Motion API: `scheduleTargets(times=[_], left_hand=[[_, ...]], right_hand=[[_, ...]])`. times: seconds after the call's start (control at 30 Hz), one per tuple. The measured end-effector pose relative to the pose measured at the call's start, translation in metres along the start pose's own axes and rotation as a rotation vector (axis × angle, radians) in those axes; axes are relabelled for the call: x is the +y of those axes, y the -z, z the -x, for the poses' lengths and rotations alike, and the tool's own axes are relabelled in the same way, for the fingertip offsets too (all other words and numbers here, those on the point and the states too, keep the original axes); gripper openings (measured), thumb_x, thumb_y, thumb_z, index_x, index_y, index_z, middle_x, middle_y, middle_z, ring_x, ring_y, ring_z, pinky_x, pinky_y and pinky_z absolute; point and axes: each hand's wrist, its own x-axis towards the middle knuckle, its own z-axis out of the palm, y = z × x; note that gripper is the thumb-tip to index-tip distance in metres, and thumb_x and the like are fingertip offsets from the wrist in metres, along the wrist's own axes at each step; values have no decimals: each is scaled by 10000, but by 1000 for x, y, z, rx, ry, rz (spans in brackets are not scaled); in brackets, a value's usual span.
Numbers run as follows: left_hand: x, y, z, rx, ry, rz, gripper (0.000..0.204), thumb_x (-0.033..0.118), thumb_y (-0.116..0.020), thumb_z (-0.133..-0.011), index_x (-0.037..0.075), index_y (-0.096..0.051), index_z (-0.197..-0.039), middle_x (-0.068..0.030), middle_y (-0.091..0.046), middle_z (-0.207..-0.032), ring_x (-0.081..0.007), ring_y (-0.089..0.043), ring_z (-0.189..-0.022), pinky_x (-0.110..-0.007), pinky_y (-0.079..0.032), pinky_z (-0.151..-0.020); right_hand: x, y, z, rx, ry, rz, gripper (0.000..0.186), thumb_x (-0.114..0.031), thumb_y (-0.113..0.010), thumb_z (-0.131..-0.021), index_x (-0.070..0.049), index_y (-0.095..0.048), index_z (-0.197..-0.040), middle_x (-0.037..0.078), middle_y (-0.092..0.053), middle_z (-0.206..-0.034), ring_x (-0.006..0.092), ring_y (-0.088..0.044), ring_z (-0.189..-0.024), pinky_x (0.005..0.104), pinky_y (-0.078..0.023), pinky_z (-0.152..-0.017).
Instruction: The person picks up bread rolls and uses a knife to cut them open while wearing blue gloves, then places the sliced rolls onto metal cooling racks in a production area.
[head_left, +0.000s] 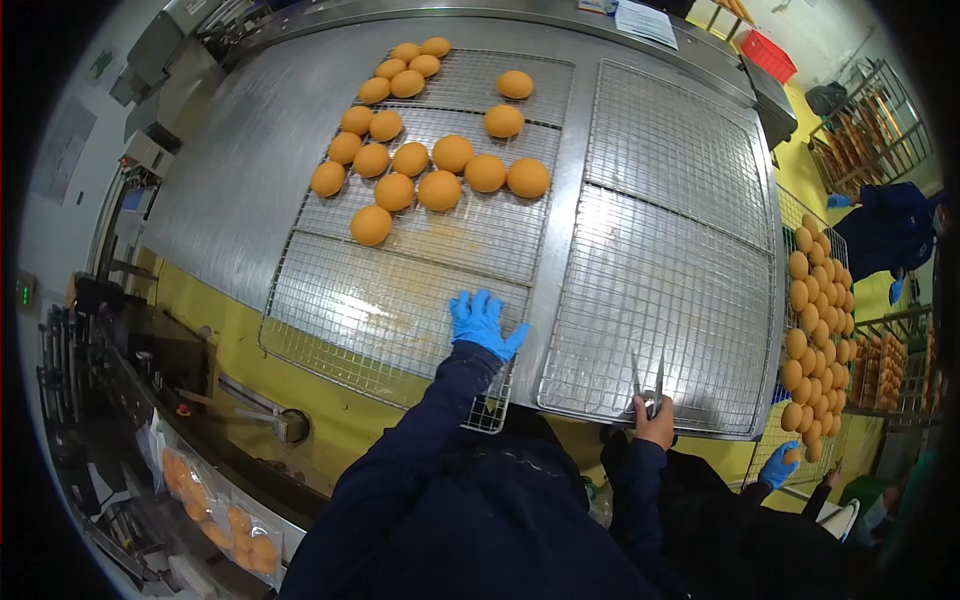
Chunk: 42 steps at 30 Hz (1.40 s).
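Note:
My left hand (480, 320), in a blue glove, rests with fingers spread on the bare near part of a wire rack (350, 300). Round golden-brown buns (440, 190) stand on that rack's middle and far parts, beyond my fingertips. In my bare right hand (656, 425) is a metal tool (659, 380) with two long, thin, spread prongs pointing away from me; whether it is scissors or tongs I cannot tell. It hangs above the near end of a second wire rack (660, 290), which bears no buns.
A steel table (225, 200) carries both racks. Off its right edge, many buns (820, 330) fill another rack, where a co-worker's blue-gloved hand (776, 467) touches a bun. Another person (885, 230) stands farther right. At the lower left, bagged buns (215, 510) lie beside machinery.

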Motion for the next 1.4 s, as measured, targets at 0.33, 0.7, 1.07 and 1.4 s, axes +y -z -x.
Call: scheduleTargets(times=[0.33, 0.7, 1.07, 1.4], left_hand=[[-121, 46, -33, 317, -128, 808, 314, 231, -655, -778, 55, -573, -1025, -144, -574, -1017, -291, -539, -959, -369, -414, -879], [-398, 90, 22, 438, 607, 37, 442, 310, -640, -754, 74, -581, -1124, -194, -544, -1072, -335, -501, -1010, -436, -401, -885], [-399, 17, 89, 337, 500, 159, 856, 467, -572, -797, 104, -139, -1440, -244, -434, -1112, -403, -422, -993, -492, -337, -894], [-400, 9, 89, 250, 298, 154, 944, 473, -632, -730, 5, -171, -1408, -256, -475, -1055, -393, -453, -966, -486, -380, -843]], right_hand=[[-115, -13, 57, 148, 207, -307, 182, -184, -603, -829, -39, -579, -936, 120, -601, -822, 290, -599, -717, 370, -472, -674], [-219, -102, 172, -86, 380, -69, 387, -233, -660, -731, -194, -571, -1105, 118, -500, -1016, 313, -603, -738, 404, -496, -608], [-211, -146, 217, 163, 325, -31, 425, -283, -706, -706, -187, -588, -1103, 100, -515, -1004, 300, -605, -724, 389, -498, -570], [-192, -178, 184, 242, 254, -9, 423, -267, -694, -706, -213, -574, -1108, 82, -499, -1090, 322, -600, -660, 418, -477, -555]])
